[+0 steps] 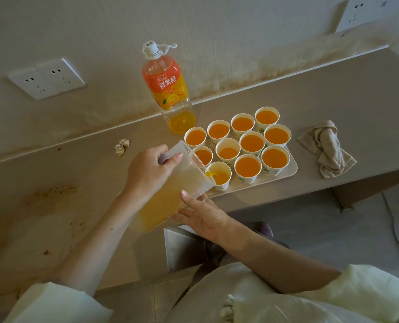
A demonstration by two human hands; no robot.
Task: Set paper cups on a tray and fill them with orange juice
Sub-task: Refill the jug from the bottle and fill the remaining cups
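Pitcher (168, 201) in left grip (147, 170), spout over cup (222, 179).

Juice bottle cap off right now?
No, the white cap sits closed on the neck of the juice bottle standing on the counter.

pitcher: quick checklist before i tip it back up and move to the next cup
1. Stream lands inside the front-left paper cup: ok, juice from the pitcher falls within its rim.
2. That cup is full enough: not ok, its level sits below its neighbours'.
3. Centre paper cup is topped up: not ok, it also looks lower than the rest.
4. Grip is secure: ok, left hand holds the handle and right hand supports the pitcher from below.
5. Juice is left in the pitcher: ok, plenty remains.
6. Tray is free of spills: cannot tell, the pitcher hides its near-left corner.
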